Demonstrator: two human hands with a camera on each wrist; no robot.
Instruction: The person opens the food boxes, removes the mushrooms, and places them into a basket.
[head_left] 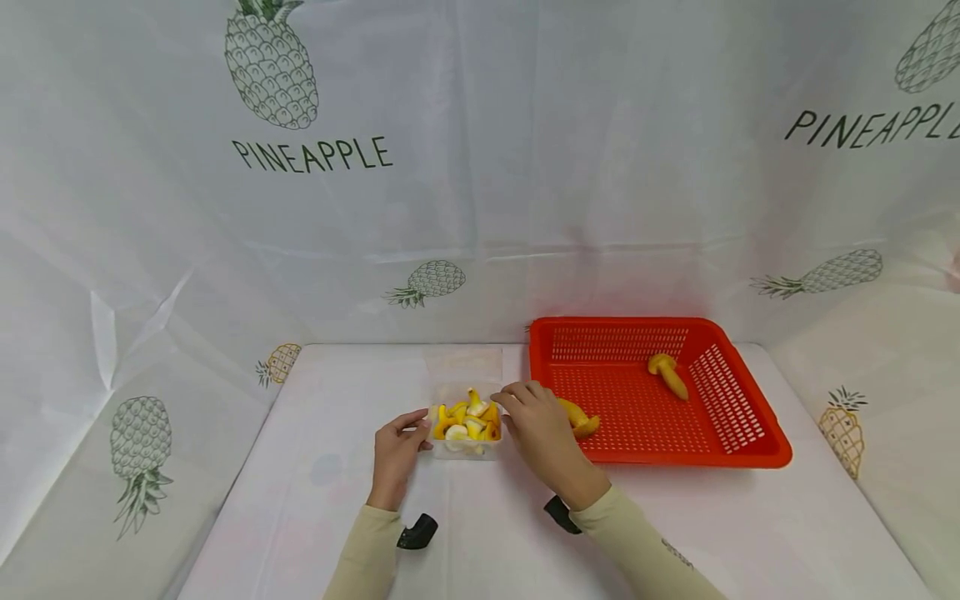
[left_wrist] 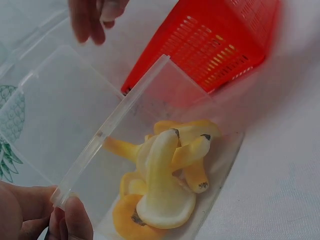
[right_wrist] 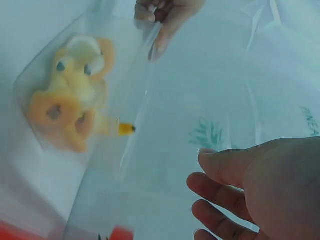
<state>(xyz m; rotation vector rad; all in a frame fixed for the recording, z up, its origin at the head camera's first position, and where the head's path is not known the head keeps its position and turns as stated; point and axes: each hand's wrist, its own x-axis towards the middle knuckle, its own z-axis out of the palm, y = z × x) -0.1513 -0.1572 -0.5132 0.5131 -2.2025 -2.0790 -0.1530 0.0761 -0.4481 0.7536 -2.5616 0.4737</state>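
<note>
Left hand pinches a clear, rectangular plastic box at its edge; smooth, yellow-and-white mushroom-shaped pieces lie inside; right hand, fingers relaxed, hovers beside it; rightmost, a red, perforated plastic basket contains two yellow, stemmed mushrooms.

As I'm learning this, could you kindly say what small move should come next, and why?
Perhaps the right hand should swing the open lid over the box: that hand is empty and near the lid, mushrooms lie inside, and the left hand pinches the box.
</note>
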